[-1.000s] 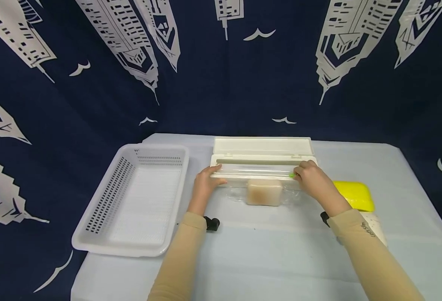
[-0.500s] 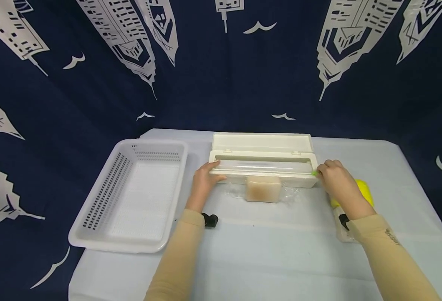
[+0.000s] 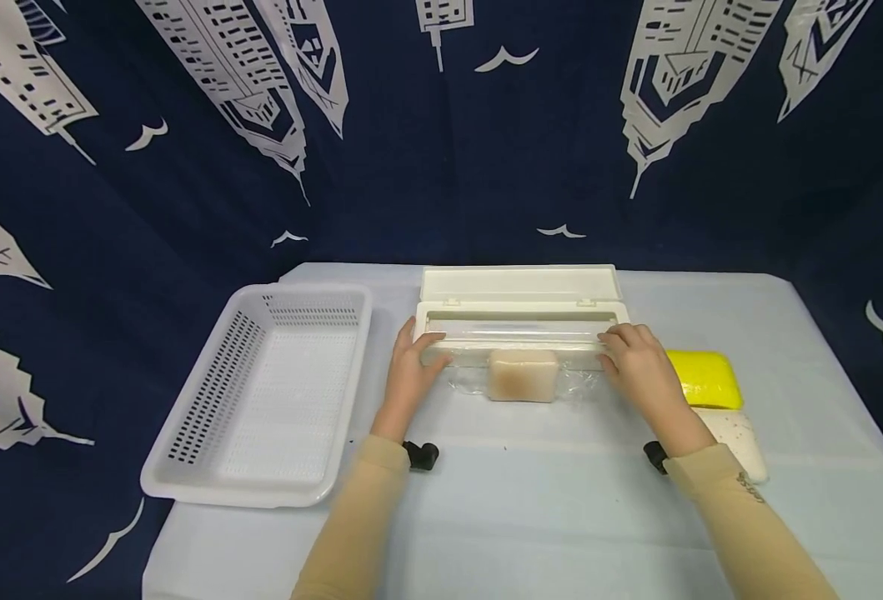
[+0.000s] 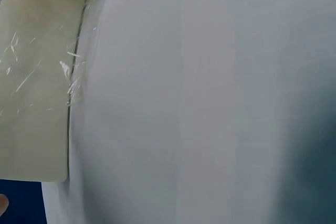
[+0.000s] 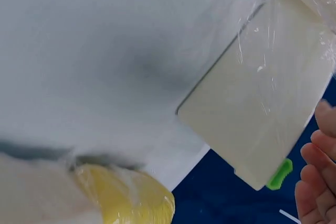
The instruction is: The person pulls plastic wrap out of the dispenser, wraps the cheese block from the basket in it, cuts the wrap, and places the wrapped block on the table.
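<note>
A cream cling film dispenser (image 3: 519,310) lies at the table's back with its lid up and a clear roll inside. Before it sits a pale block (image 3: 522,377) with a brownish patch, clear film spreading from both sides. My left hand (image 3: 408,367) is at the dispenser's left front corner, thumb and fingers apart at the rim. At the right front corner is my right hand (image 3: 639,367), fingertips by the rim. In the right wrist view its fingers (image 5: 317,166) look relaxed, beside a green slider (image 5: 279,174) on the dispenser's end. Most of my left hand is outside the left wrist view.
A white perforated basket (image 3: 351,400) stands on the left of the white table (image 3: 546,525). Right of my right hand lie a shiny yellow block (image 3: 705,379) and a whitish speckled block (image 3: 737,437). A dark blue patterned cloth (image 3: 441,183) hangs behind.
My right hand slid the green slider rightward to the dispenser's end, then let go and came back left to the front corner. My left hand's fingers shifted slightly at the left corner.
</note>
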Motion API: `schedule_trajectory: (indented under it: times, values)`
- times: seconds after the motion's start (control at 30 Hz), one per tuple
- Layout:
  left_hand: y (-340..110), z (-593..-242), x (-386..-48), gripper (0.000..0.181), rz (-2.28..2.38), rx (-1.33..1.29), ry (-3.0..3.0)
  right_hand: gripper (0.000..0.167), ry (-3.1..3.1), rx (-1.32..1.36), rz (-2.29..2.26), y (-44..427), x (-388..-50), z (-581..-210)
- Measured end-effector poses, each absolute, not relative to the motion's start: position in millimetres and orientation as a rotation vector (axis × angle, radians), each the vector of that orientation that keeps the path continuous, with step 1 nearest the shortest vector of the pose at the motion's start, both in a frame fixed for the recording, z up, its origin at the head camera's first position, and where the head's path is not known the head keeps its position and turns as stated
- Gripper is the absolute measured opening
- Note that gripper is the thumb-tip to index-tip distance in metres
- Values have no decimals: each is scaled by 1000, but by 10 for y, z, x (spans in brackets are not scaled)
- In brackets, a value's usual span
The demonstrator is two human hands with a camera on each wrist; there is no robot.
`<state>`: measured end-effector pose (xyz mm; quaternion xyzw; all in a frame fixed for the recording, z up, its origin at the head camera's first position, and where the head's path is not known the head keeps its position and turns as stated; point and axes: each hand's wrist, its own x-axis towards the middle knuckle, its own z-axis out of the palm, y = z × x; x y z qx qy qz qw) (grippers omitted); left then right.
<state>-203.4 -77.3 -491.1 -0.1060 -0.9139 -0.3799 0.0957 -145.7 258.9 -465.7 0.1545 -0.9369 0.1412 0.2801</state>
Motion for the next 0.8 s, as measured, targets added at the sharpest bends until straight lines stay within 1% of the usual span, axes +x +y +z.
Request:
schedule_trajectory:
  times: [0.13, 0.27, 0.37, 0.53, 0.63, 0.8]
  values:
    - [-748, -4917, -1964, 23, -1059, -362, -2616, 30, -2539, 394, 359, 2550, -1469, -4687]
    - [-736, -4899, -1917, 11, -1032, -396, -2559, 20, -2537, 363, 343, 2545, -1476, -4712]
    - [-727, -4883, -1881, 11, -1021, -426, -2543, 13, -2512, 346, 329, 2554, -1476, -4732]
    - [-725, -4874, -1829, 10, -980, -476, -2533, 11, -2502, 339, 318, 2555, -1451, -4734]
    - [-736, -4883, -1811, 9, -968, -486, -2548, 11, -2508, 343, 335, 2561, -1416, -4727]
    - [-758, -4898, -1795, 10, -986, -466, -2603, 17, -2498, 371, 385, 2590, -1400, -4717]
